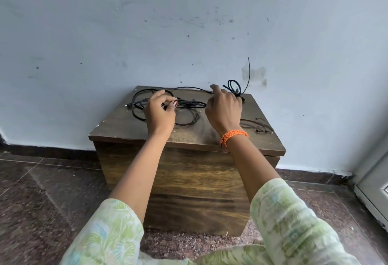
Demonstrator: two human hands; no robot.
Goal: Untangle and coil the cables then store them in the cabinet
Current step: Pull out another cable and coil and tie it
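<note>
Left hand [160,110] pinching the tangled cables [184,105] on the cabinet [189,139] top, right hand [223,107] curled round a far-right loop: best to hold the knot steady, ease one strand free slowly.

L hand [160,109] pinches cables [189,105] – R hand [223,107] on cabinet [189,139].

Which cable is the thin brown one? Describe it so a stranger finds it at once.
On top of the wooden cabinet, look at the near right corner, beyond the orange wristband. The brown cable lies there alone, thinner and paler than the black cables.
</note>
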